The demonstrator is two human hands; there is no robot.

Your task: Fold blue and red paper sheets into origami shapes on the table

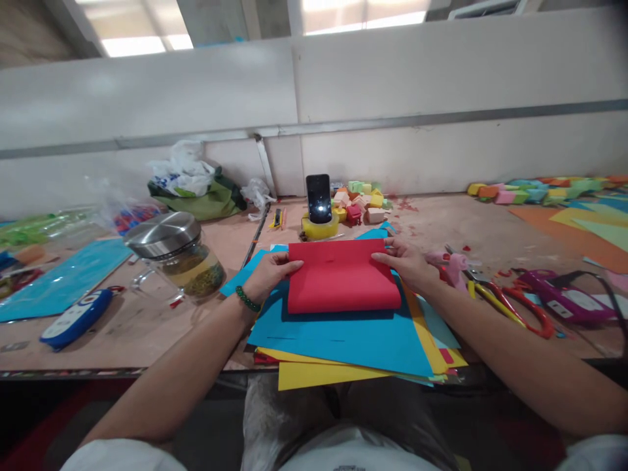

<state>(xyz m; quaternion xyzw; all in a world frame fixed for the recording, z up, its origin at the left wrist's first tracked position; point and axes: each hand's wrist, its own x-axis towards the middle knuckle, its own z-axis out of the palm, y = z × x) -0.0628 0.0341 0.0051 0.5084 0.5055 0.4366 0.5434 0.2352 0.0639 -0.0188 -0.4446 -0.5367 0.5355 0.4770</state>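
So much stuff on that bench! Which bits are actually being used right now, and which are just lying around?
In use:
- red paper sheet, folded over, held at its far edge by the left hand and right hand
- stack of blue and yellow sheets beneath it

Lying about:
- glass jar with steel lid
- phone on tape roll
- scissors
- foam blocks

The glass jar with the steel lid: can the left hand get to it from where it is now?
Probably yes: the jar stands apart from the left hand, with bare table between them.

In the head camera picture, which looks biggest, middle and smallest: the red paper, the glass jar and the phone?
1. Red paper, held by both hands
2. Glass jar
3. Phone, though it stands farther back, so it looks smaller
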